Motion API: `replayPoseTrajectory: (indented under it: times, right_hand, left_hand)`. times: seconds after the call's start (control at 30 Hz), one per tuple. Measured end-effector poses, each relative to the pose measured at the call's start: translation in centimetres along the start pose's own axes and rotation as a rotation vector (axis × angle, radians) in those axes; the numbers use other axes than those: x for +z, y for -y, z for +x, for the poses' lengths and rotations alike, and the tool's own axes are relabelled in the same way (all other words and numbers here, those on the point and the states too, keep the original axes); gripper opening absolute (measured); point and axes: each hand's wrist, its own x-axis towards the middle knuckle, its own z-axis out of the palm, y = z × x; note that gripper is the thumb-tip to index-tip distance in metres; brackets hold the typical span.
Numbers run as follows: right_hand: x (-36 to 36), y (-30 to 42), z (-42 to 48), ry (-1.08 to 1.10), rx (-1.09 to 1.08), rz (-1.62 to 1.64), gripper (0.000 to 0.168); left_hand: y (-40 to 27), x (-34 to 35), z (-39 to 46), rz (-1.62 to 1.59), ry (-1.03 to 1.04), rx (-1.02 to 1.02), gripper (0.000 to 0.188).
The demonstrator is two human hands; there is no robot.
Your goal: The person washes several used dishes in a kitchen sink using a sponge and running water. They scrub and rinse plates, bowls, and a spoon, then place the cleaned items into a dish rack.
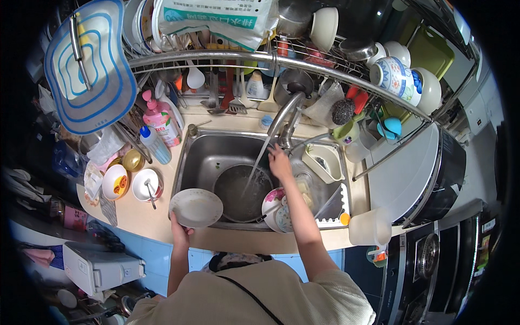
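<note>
My left hand (180, 232) grips the near rim of a white patterned plate (196, 207), held tilted at the left front of the steel sink (203, 152). Water streams from the curved faucet (284, 111) into a round metal basin (243, 193) in the sink. My right hand (280, 162) is beside the faucet's base, right of the stream; whether it touches the faucet or holds anything is unclear. Below my right forearm, floral bowls (271, 207) stand stacked. A cream strainer basket (323, 163) sits at the sink's right rear.
Left on the counter stand a bowl with a spoon (145, 185), an orange-patterned bowl (115, 182), a pink pump bottle (162, 122) and a blue-capped bottle (156, 145). A dish rack rail (325, 70) arches over the back. A frosted plastic container (370, 226) stands at the right front edge.
</note>
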Motion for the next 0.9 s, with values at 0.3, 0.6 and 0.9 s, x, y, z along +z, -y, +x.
replayPoseTrajectory:
  times: [0.3, 0.6, 0.9]
  right_hand:
    - [0.9, -4.6, 3.8, 0.169, 0.088, -0.055, 0.025]
    - [0.7, -2.2, 1.8, 0.166, -0.049, 0.023, 0.028]
    - [4.8, 1.5, -2.7, 0.465, -0.060, 0.251, 0.019]
  left_hand:
    - [0.4, -0.6, -0.9, -0.010, -0.043, 0.017, 0.048]
    - [0.1, -0.4, -2.7, -0.012, -0.148, 0.010, 0.050]
    - [2.1, -2.2, -0.9, -0.044, -0.153, -0.036, 0.052]
